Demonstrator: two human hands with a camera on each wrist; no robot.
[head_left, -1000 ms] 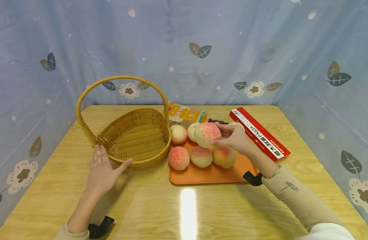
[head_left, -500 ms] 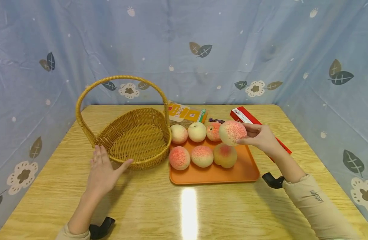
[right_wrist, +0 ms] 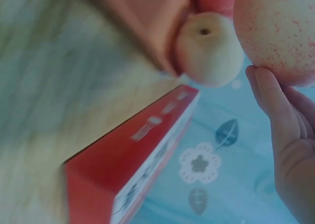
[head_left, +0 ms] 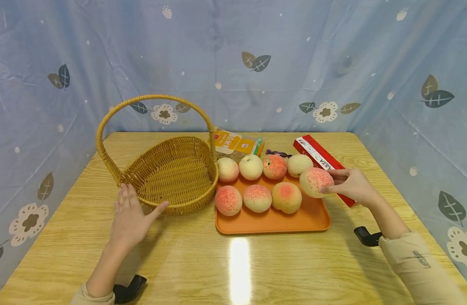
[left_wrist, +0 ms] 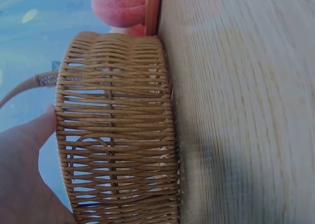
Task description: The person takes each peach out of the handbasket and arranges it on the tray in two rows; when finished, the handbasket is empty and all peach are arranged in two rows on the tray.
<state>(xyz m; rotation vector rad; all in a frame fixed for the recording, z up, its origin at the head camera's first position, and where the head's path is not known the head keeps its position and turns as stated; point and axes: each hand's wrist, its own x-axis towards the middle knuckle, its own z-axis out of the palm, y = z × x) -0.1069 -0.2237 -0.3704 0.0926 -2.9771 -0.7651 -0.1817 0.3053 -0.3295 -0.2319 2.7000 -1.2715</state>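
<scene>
My right hand (head_left: 353,186) pinches a speckled pink-and-cream peach (head_left: 313,182) between thumb and fingers, above the right end of the orange tray (head_left: 271,225). In the right wrist view this peach (right_wrist: 280,29) fills the upper right corner. Two rows of peaches stand on the tray, among them a yellow one with a red blush (head_left: 286,198) and a pale one (head_left: 299,164) at the back right. My left hand (head_left: 130,218) rests with straight fingers and spread thumb against the near left rim of a wicker basket (head_left: 193,206). Nothing lies in the basket.
Behind the tray lie an orange-labelled food packet (head_left: 233,142) and a dark purple wrapped candy (head_left: 278,153). A red pasta box (head_left: 321,154) lies slantwise at the right, partly behind the right hand. The basket's tall handle (head_left: 157,97) arches over it. A blue curtain (head_left: 218,51) encloses the table.
My right hand has carried the peach rightward, from over the tray's middle to its right end, and slightly lower. Back-row peaches now show. My left hand has stayed at the basket.
</scene>
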